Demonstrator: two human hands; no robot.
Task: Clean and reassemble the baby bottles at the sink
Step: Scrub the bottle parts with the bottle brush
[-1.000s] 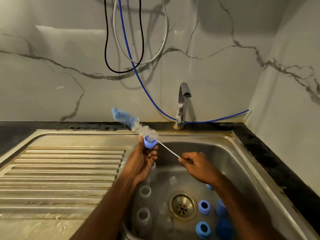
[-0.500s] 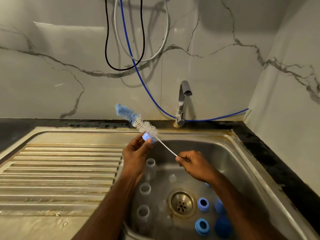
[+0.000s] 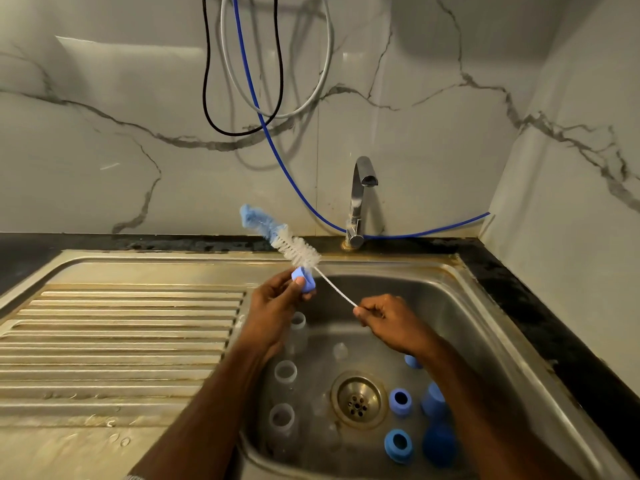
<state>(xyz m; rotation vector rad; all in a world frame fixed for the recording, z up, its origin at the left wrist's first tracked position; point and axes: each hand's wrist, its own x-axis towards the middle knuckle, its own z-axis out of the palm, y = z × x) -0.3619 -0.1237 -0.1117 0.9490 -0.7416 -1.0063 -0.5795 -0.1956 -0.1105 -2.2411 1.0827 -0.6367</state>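
A white-bristled bottle brush [image 3: 298, 251] with a pale blue tip is seen above the steel-grey sink [image 3: 460, 306], whose ridged drainboard [image 3: 121, 341] is tinged yellowish. Blue rings [image 3: 398, 445] and a darker blue cap [image 3: 440, 443] are found right of the brass-toned drain [image 3: 358, 400], translucent bottles [image 3: 285, 372] left of it. White, grey-veined marble wall [image 3: 104, 133] is crossed by black [image 3: 207, 81], grey [image 3: 225, 64] and blue [image 3: 277, 154] cables above the sink.

Drainboard [image 3: 121, 341] left of sink basin [image 3: 460, 327]; tap [image 3: 360, 199] behind it; bottles [image 3: 284, 372] and rings [image 3: 400, 401] inside
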